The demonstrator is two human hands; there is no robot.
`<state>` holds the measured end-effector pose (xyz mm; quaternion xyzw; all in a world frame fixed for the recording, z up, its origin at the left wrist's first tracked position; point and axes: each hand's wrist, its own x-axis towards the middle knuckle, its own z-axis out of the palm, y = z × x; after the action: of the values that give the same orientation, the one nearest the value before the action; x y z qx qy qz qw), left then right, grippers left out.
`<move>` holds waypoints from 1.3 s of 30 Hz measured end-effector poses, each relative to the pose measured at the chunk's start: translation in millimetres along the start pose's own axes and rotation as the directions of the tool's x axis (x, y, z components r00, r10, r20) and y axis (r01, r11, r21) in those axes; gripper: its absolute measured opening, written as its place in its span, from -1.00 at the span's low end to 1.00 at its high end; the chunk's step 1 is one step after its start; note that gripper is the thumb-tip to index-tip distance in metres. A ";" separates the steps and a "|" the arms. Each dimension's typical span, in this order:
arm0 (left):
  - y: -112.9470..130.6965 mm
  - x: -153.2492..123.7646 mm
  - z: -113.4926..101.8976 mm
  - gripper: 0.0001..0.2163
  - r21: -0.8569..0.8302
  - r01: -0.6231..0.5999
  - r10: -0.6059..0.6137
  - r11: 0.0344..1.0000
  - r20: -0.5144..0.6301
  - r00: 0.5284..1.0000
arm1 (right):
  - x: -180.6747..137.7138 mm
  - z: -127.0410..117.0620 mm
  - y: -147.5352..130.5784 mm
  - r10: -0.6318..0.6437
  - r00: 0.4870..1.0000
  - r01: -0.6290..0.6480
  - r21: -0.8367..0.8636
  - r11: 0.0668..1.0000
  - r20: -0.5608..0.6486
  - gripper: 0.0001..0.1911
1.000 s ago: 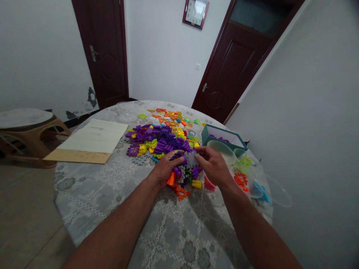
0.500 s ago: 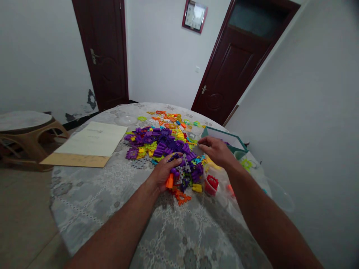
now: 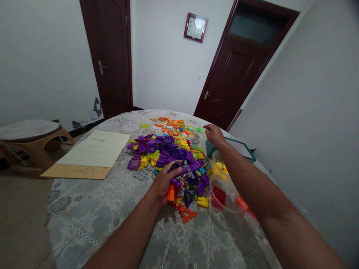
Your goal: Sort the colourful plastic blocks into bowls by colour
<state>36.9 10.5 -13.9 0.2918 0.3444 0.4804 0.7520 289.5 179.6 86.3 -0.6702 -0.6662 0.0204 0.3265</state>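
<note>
Clamping toy pieces (image 3: 175,182) in the left hand (image 3: 165,180) by the heap (image 3: 171,149) on the tabletop (image 3: 95,213); hovering the right hand (image 3: 214,134) near the green box (image 3: 211,149), not showing whether gripping anything; perhaps risking tipping tubs (image 3: 232,198) by lowering that forearm (image 3: 260,190)

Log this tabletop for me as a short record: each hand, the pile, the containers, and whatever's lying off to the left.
Left hand: holding a cluster of plastic pieces
Right hand: beside the green box; whether it holds anything is unclear
Pile: mostly purple on top, with yellow, green and gray pieces
Clear tub: holds a red piece
Second tub: yellow pieces
Left side: cream sheet on the patterned tablecloth
</note>
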 end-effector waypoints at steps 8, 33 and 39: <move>2.7 -5.9 5.7 -0.50 -0.019 -0.022 0.022 1.000 0.010 1.000 | -106.8 -10.3 -35.9 -0.172 0.882 0.034 0.304 0.952 0.439 -0.78; 1.7 -2.2 1.1 -0.44 0.057 0.026 -0.024 0.998 -0.038 0.999 | 5.5 -0.4 -0.2 0.372 0.915 -0.403 0.403 0.822 0.157 -0.59; 1.9 -2.6 2.3 -0.44 0.041 0.009 -0.008 0.999 -0.022 1.000 | -28.2 2.9 -12.3 0.258 0.930 -0.333 0.303 0.893 0.262 -0.80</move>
<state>37.0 8.6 -10.5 0.3003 0.3638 0.4731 0.7441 274.1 154.0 78.3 -0.6909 -0.5732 0.2579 0.3572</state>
